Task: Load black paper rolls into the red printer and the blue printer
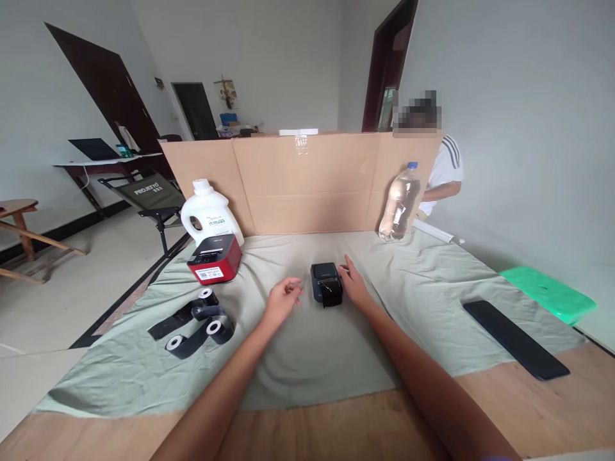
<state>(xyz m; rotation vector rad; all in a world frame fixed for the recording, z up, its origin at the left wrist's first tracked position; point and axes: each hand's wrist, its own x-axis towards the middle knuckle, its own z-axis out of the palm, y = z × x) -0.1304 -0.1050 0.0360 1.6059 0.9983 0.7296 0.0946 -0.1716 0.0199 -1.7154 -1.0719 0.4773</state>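
Observation:
A small dark portable printer (323, 274) sits on the green-grey cloth in front of me, a glossy black strip (331, 292) hanging over its front. My left hand (283, 299) is just left of it, apart from it, fingers loosely curled and nothing visible between them. On the other side, my right hand (353, 282) is against or very close to the printer's right edge; its index finger is stretched out, and some fingers are partly hidden. Several black rolls with white cores (220, 329) lie to the left, some partly unrolled. Behind them stands a red and black printer (215, 258).
A cardboard screen (307, 186) closes off the back, with a white jug (211, 214) left and a clear water bottle (401, 203) right. A long black slab (516, 339) lies at right. Beyond the screen is a person (446, 166). A green lid (548, 294) is beside the table.

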